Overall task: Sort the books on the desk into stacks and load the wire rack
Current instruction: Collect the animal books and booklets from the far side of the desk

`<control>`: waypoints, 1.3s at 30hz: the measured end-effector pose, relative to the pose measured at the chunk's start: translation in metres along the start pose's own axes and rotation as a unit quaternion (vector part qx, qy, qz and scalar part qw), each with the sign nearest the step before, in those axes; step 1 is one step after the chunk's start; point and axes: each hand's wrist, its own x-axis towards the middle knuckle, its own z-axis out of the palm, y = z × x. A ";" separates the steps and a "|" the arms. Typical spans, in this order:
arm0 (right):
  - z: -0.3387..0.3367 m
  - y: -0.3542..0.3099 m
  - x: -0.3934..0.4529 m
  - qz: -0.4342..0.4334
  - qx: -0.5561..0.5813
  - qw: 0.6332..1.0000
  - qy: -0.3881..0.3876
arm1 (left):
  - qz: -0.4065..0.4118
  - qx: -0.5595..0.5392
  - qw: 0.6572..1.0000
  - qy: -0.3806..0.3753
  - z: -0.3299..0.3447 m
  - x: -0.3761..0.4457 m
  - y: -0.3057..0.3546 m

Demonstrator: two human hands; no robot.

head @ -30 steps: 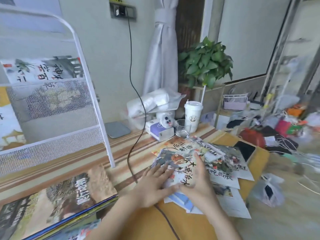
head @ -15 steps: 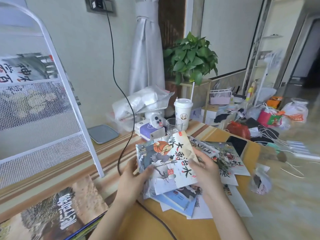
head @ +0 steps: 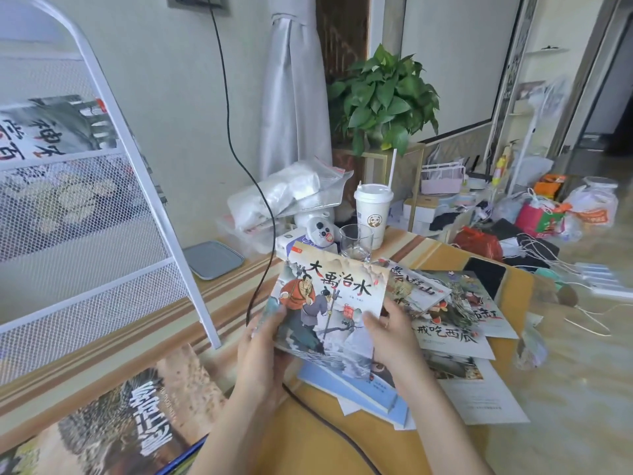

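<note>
Both hands hold up a thin picture book (head: pixel 329 303) with a red-robed figure on its cover, tilted above the desk. My left hand (head: pixel 263 347) grips its left edge and my right hand (head: pixel 390 334) grips its right edge. Under and right of it lies a loose pile of picture books (head: pixel 445 323) and a blue book (head: pixel 356 389). A stack of large books (head: pixel 130 423) lies at the lower left. The white wire rack (head: pixel 102 214) stands at the left with a book (head: pixel 51 128) in its upper tier.
A black cable (head: pixel 263 214) hangs from the wall socket and runs across the desk under my arms. Behind the books stand a glass (head: pixel 356 241), a lidded paper cup (head: pixel 373 210), a small toy and plastic bags. A grey tray (head: pixel 212 258) lies near the wall. A dark phone (head: pixel 488 277) lies at the desk's right edge.
The two hands went from pressing on the pile to lifting the top picture book off it; the book now stands higher and more upright. The camera view has swung right.
</note>
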 end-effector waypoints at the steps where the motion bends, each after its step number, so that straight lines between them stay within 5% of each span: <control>1: -0.001 -0.002 0.004 -0.026 -0.045 0.998 0.021 | -0.012 0.006 1.000 -0.003 0.001 -0.002 0.004; 6: -0.010 -0.006 0.020 -0.104 -0.163 0.980 0.038 | -0.063 0.113 0.991 0.021 0.001 -0.001 0.002; 10: -0.021 -0.001 0.046 -0.191 -0.305 0.917 0.173 | -0.032 0.098 0.989 0.108 -0.006 0.007 -0.001; 13: -0.034 -0.003 0.066 -0.089 -0.453 0.887 -0.035 | 0.002 0.122 0.983 0.134 -0.014 0.016 -0.007; 15: -0.036 0.000 0.067 -0.056 -0.553 0.814 -0.170 | 0.015 0.149 0.980 0.133 -0.014 0.015 -0.009; 24: -0.048 -0.013 0.048 -0.025 -0.653 0.718 -0.240 | 0.126 0.190 0.959 0.170 0.000 -0.002 0.007; 30: -0.037 -0.006 0.014 -0.113 -0.674 0.714 -0.153 | 0.134 0.215 0.954 0.158 0.002 -0.004 0.013; 35: -0.037 -0.013 0.006 -0.362 -0.655 0.663 -0.023 | 0.146 0.184 0.957 0.168 0.001 -0.002 0.021; 39: -0.049 -0.017 0.010 -0.366 -0.546 0.736 0.163 | 0.168 0.193 0.947 0.195 -0.003 0.001 0.023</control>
